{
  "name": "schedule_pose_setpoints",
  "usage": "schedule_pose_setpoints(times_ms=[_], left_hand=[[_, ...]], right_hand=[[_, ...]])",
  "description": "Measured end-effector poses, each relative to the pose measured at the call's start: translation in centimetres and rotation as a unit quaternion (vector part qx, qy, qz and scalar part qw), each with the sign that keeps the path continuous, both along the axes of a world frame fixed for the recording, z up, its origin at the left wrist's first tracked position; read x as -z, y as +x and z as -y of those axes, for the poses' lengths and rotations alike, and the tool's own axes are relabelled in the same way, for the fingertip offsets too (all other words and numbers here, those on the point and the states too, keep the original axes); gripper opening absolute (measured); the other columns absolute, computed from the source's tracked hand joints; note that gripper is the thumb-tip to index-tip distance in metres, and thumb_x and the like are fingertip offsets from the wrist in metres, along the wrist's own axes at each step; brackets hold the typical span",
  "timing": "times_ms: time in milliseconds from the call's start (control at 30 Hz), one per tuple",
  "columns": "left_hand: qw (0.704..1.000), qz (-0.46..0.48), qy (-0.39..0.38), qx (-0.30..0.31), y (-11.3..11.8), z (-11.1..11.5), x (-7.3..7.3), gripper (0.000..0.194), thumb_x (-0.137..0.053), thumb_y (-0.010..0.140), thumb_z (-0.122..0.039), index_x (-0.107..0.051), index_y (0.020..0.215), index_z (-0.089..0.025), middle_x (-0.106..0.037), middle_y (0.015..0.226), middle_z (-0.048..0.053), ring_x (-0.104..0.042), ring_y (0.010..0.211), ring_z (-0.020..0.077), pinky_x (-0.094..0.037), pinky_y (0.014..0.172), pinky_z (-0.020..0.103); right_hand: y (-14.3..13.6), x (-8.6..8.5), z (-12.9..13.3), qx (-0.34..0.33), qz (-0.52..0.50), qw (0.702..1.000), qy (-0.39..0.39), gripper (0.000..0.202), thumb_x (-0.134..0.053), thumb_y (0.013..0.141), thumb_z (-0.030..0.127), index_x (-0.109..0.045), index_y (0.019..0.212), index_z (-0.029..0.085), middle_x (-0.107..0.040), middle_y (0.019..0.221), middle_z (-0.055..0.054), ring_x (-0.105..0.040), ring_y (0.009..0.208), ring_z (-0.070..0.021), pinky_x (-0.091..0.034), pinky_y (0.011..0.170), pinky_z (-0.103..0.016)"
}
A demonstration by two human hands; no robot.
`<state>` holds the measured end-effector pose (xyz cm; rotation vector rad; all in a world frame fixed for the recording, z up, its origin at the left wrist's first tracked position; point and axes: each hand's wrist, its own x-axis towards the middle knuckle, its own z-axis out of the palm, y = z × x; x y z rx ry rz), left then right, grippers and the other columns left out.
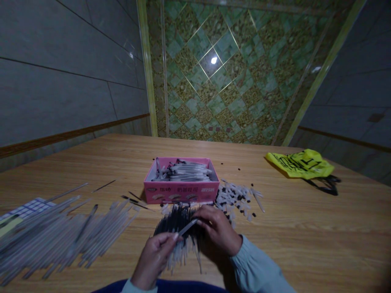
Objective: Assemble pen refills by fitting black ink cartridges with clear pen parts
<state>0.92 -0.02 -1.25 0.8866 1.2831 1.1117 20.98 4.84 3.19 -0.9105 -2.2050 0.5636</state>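
We have a slim pen tube [187,228] out in front, slanting from 8 o'clock up to 2 o'clock above a heap of dark-ended sticks [171,223]. We would judge it very light, stiff and rather slick, likely hard plastic that could crack if bent; a gentle pinch near either end should suit it best. It looks pale, greyish and half see-through, straight and narrow (blur hides any finer marks).

The grip of the left hand [159,254], at 8 o'clock, is closed on the near end, thumb pressed along the top. The grip of the right hand [218,230], at 3 o'clock, appears closed about the far tip, though we cannot tell how firmly.

Straight up at 12 o'clock we find a pink box [183,196] with many pale pens [191,171] lying inside. At 2 o'clock, small white and black bits [236,199] lie scattered beside the box, and well beyond them, a bright yellow bag [301,164]. At 9 o'clock, long clear sticks [105,232] spread over the wooden desk [305,228], near a checked cloth or packet [33,206]; we cannot tell which.
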Motion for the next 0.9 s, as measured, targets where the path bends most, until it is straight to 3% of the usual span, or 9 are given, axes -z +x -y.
schedule_pose_setpoints(times_ms=[233,367,467,567,767,900], left_hand=[[0.999,0.033,-0.008,0.025,0.1,0.4,-0.1,0.049,-0.069,0.054,-0.061,-0.064,0.060,-0.013,-0.022,0.037,-0.012,-0.011,0.033,0.0019,-0.005,0.035,0.019],[0.993,-0.089,0.067,0.031,-0.6,0.2,-0.3,0.049,-0.066,0.058,-0.060,-0.071,0.060,-0.012,-0.043,0.038,-0.003,-0.034,0.037,0.0082,-0.026,0.038,0.021],[0.976,-0.169,0.127,0.045,-0.9,0.3,-0.8,0.038,-0.064,0.067,-0.051,-0.075,0.063,-0.015,-0.064,0.055,0.005,-0.055,0.057,0.0172,-0.041,0.054,0.025],[0.968,-0.204,0.143,0.037,-0.7,0.7,-1.3,0.027,-0.066,0.068,-0.043,-0.077,0.066,-0.018,-0.072,0.067,0.008,-0.063,0.069,0.0234,-0.046,0.065,0.028],[0.960,-0.200,0.194,-0.014,-0.1,1.1,-1.3,0.011,-0.073,0.063,-0.033,-0.078,0.067,-0.024,-0.073,0.069,0.009,-0.065,0.070,0.0250,-0.049,0.065,0.028],[0.957,-0.203,0.203,-0.028,0.2,1.5,-1.3,0.009,-0.073,0.063,-0.033,-0.078,0.068,-0.027,-0.071,0.070,0.009,-0.063,0.071,0.0262,-0.049,0.056,0.028]], right_hand=[[-0.6,0.4,0.5,-0.002,0.055,0.998,0.034,0.020,-0.046,0.087,0.016,-0.065,0.093,0.016,-0.063,0.082,-0.007,-0.055,0.077,-0.0177,-0.039,0.068,-0.026],[-0.8,0.5,0.6,-0.001,0.066,0.997,0.027,0.019,-0.046,0.087,0.016,-0.065,0.088,0.016,-0.062,0.079,-0.006,-0.055,0.076,-0.0176,-0.038,0.067,-0.025],[-0.6,0.1,0.6,-0.005,0.078,0.997,0.023,0.018,-0.047,0.087,0.016,-0.065,0.084,0.017,-0.061,0.074,-0.005,-0.053,0.071,-0.0164,-0.036,0.065,-0.025],[-0.4,-0.4,0.7,-0.012,0.099,0.995,0.010,0.018,-0.049,0.084,0.014,-0.063,0.074,0.017,-0.059,0.068,-0.002,-0.050,0.065,-0.0144,-0.034,0.062,-0.024],[-0.1,-1.0,0.7,-0.004,0.064,0.995,-0.078,0.020,-0.049,0.080,0.012,-0.062,0.065,0.015,-0.051,0.059,0.002,-0.042,0.056,-0.0111,-0.030,0.056,-0.022],[0.3,-1.2,0.6,-0.008,0.036,0.986,-0.164,0.018,-0.050,0.075,0.013,-0.059,0.060,0.015,-0.043,0.053,0.004,-0.037,0.052,-0.0094,-0.026,0.050,-0.020]])
